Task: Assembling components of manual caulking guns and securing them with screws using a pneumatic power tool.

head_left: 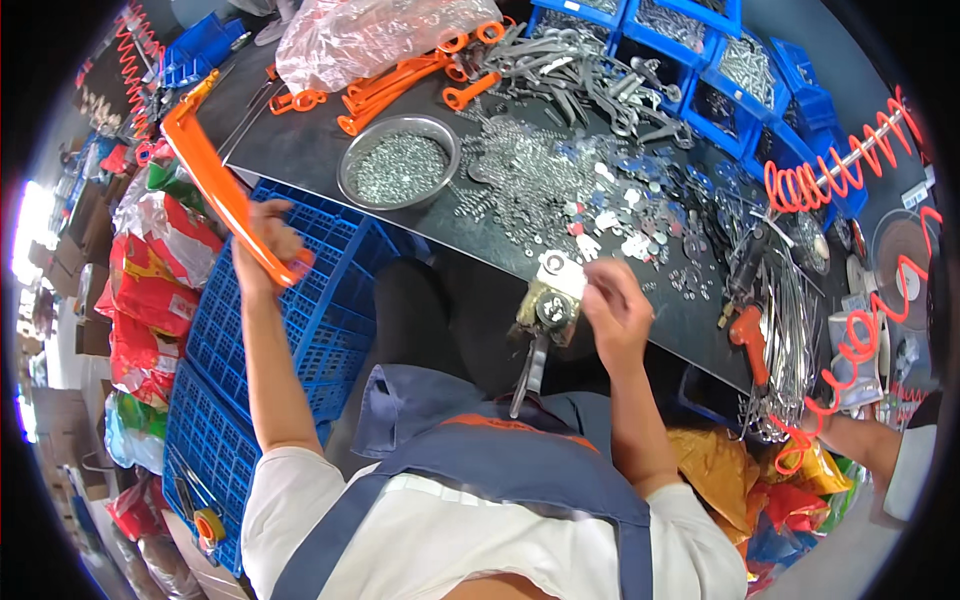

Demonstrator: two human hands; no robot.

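Note:
My left hand (268,240) is closed around the lower part of a long orange metal arm (205,165), raised over the blue crates at the left. The piece tilts up and away to the left, with a narrower yellow-orange tip. At the front edge of the bench stands a small metal fixture (552,300) with a round part in its middle and a lever handle (533,370) pointing down toward me. Beside its right side is my right hand (617,308), fingers curled and pressed together at the pale block on top; anything between them is hidden.
Loose springs, washers and small parts (530,175) cover the dark bench around a steel bowl (398,165) of small metal pieces. Orange arms (395,85) and grey levers (590,75) lie behind. Blue bins (745,75), coiled red hoses (835,165) and another person's arm (855,440) are at the right.

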